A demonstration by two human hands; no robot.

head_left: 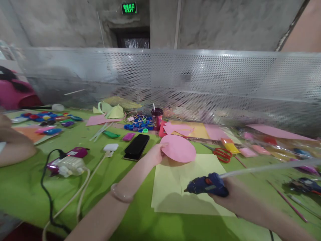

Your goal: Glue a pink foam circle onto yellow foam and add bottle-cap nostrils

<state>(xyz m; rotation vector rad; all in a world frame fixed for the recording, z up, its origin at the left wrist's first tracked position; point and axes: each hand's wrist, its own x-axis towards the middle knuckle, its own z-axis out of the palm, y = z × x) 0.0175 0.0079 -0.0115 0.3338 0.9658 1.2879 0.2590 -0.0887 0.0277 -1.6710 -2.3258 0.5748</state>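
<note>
My left hand (159, 153) pinches the left edge of a rounded pink paper cutout (178, 149), raised over the far part of some pale yellow paper (173, 197). In my right hand (225, 191) is a dark blue glue gun (208, 185), its nozzle pointing left above the yellow paper. A long translucent glue stick (271, 167) sticks out from the back of the gun toward the right. My right fingers are mostly hidden behind the gun's body.
A black phone (136, 146), a power strip (69, 164) with cords and a dark red cup (157, 118) stand to the left and behind. Red-handled scissors (222, 154) lie right of the cutout. A person's arm (15, 144) rests at far left. A perforated metal panel (200, 83) borders the table.
</note>
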